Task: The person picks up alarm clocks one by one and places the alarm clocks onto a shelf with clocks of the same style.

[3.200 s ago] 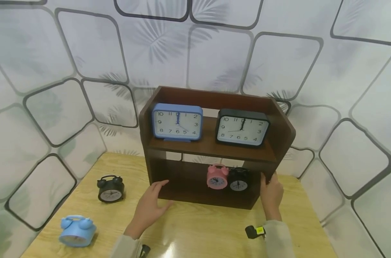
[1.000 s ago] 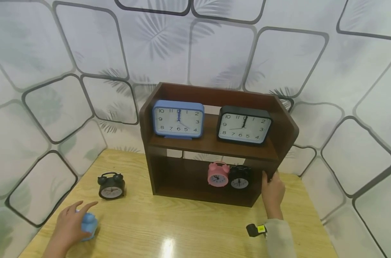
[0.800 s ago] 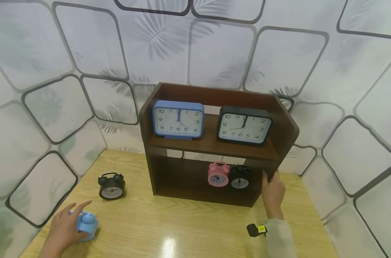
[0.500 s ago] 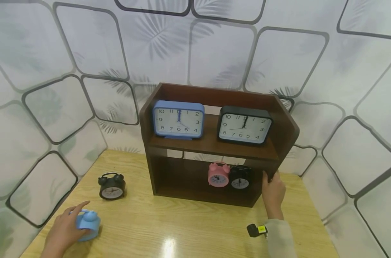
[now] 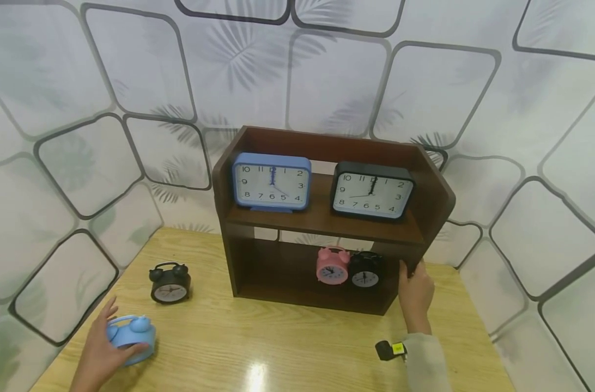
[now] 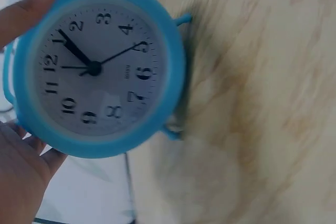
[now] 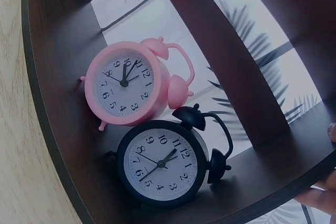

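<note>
My left hand (image 5: 100,351) grips a light blue twin-bell alarm clock (image 5: 143,337) at the table's front left, thumb on one side and fingers on the other. In the left wrist view the round dial of this light blue clock (image 6: 100,77) shows in full, its two small feet toward the wood. My right hand (image 5: 416,294) holds the right side panel of a dark brown two-tier shelf (image 5: 327,231), fingers round its edge. On the shelf's lower tier, a pink alarm clock (image 7: 123,85) and a black alarm clock (image 7: 163,163) stand side by side.
Another black alarm clock (image 5: 170,283) stands on the wooden table (image 5: 287,348), left of the shelf. The upper tier bears a blue rectangular clock (image 5: 272,182) and a black rectangular clock (image 5: 372,191). Patterned wall panels (image 5: 337,81) enclose the table.
My left hand has left the shelf's front left and come to the light blue clock. That clock has turned and shifted slightly right. My right hand has stayed on the side panel.
</note>
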The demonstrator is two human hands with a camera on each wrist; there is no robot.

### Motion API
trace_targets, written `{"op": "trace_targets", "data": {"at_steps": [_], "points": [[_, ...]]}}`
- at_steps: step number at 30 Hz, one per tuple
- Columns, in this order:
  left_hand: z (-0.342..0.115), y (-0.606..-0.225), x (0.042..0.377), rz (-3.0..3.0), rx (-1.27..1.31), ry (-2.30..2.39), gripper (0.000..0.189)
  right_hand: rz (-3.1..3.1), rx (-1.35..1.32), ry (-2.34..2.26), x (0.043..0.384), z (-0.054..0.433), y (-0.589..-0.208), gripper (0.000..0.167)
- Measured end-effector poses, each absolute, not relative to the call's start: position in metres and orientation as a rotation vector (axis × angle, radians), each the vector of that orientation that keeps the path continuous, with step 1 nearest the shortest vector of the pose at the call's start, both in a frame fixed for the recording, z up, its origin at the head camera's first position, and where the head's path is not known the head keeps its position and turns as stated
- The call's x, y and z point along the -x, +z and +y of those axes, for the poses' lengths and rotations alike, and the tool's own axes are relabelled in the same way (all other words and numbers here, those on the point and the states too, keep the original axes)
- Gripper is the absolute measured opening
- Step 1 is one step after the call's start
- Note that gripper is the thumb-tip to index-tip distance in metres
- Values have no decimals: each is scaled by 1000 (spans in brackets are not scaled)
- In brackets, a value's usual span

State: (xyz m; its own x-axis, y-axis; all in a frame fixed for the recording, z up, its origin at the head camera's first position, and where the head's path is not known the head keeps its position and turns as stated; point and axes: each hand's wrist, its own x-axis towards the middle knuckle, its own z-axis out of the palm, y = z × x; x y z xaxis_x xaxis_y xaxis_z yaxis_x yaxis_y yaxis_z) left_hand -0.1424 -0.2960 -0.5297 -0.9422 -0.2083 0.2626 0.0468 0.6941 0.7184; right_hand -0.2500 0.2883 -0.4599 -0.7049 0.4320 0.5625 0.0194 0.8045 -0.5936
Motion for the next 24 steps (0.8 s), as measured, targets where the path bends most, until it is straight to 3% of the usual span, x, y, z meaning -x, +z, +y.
{"op": "trace_targets", "data": {"at_steps": [6, 18, 24], "points": [[-300, -545, 137, -2521, -437, -1395, 121, -2254, 324, 737, 250, 288, -461, 25], [-306, -556, 135, -2512, -561, -1390, 75, -2249, 330, 740, 249, 288, -461, 25], [-300, -556, 135, -2446, -639, -1347, 64, -2250, 323, 743, 249, 288, -461, 24]]}}
